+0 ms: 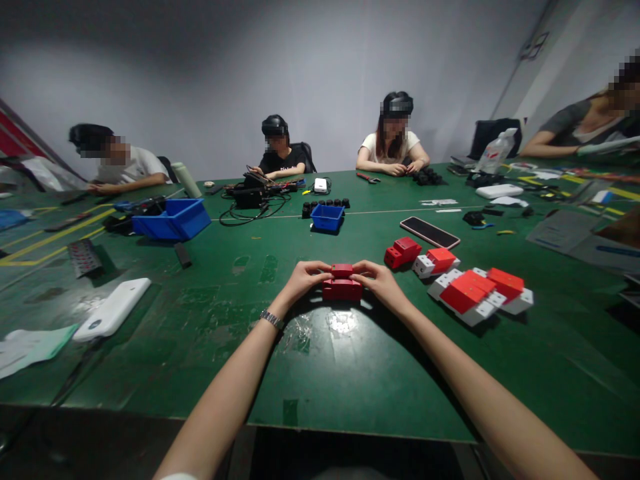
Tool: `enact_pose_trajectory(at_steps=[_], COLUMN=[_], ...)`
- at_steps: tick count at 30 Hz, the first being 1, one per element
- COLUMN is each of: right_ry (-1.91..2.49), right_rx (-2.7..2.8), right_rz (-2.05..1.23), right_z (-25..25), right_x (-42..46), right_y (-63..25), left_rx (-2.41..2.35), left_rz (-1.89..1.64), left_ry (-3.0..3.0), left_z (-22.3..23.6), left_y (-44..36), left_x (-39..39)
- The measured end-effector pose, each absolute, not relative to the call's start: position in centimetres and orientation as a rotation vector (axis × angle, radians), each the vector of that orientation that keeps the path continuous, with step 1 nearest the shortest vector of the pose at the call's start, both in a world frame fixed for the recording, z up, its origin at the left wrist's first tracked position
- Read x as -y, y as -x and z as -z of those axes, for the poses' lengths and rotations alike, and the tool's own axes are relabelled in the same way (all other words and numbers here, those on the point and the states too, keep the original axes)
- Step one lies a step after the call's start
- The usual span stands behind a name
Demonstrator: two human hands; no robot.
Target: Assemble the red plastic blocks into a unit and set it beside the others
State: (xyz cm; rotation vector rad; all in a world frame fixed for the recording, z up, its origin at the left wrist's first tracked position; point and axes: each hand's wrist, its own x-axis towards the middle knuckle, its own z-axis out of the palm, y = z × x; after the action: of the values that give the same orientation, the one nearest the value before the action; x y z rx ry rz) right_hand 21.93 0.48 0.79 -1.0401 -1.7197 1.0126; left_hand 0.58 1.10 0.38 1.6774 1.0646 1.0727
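Observation:
Between my hands stands a red block-shaped plastic housing (342,291) with a raised narrower top, on the green table. My left hand (306,280) pinches its upper part from the left, thumb and fingers closed on it. From the right, my right hand (374,279) grips the same upper part with thumb and fingertips. To the right of my right hand lie a dark red housing (403,252), a red and white one (437,263), and a larger group of red and white housings (470,295) side by side.
A phone (430,232) lies beyond the housings. Ahead stands a small blue bin (327,217); a larger blue bin (175,220) is at left. A white power bank (114,308) with a cable lies left. Several people sit around the table (225,373), one person (393,143) opposite.

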Motion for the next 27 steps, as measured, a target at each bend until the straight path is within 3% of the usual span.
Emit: enact_pose_trajectory(at_steps=[27], right_ry=[1.047], right_rx=[1.732], right_rz=[-0.988], right_z=[-0.63], right_x=[-0.56], right_y=[-21.98], left_rx=[-1.074], left_rz=[-1.08], left_ry=[-1.711], left_z=[-0.45], left_y=[-0.6], left_x=[-1.11])
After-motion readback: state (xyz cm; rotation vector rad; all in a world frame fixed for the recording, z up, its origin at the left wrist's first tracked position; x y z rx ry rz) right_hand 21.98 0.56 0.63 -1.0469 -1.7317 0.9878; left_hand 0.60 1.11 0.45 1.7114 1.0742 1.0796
